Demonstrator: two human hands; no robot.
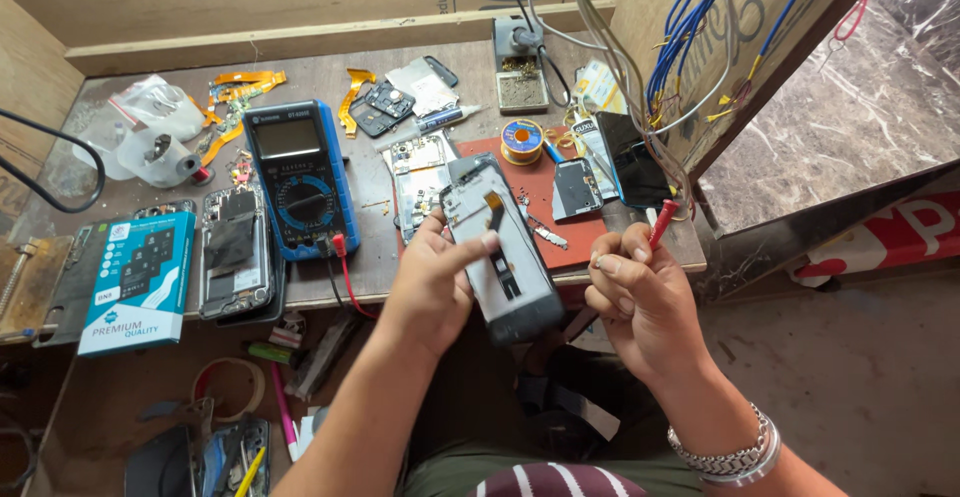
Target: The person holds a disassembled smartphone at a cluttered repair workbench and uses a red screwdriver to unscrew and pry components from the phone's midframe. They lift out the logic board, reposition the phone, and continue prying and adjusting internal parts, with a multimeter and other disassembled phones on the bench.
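Observation:
My left hand (430, 282) grips an opened phone (500, 252) by its left edge, back side up, with a dark flex cable running down its middle. The index finger stretches across the phone's upper half. My right hand (630, 292) is closed around a red-handled screwdriver (661, 223), handle pointing up, just right of the phone. A metal bracelet (728, 454) sits on my right wrist.
A blue multimeter (300, 177) with a red lead lies left of the phone. Other opened phones (235, 252), a blue box (140, 277), orange flex cables (235, 87), a solder spool (521, 140), a red mat (545, 192) and hanging blue wires (690, 27) crowd the wooden bench.

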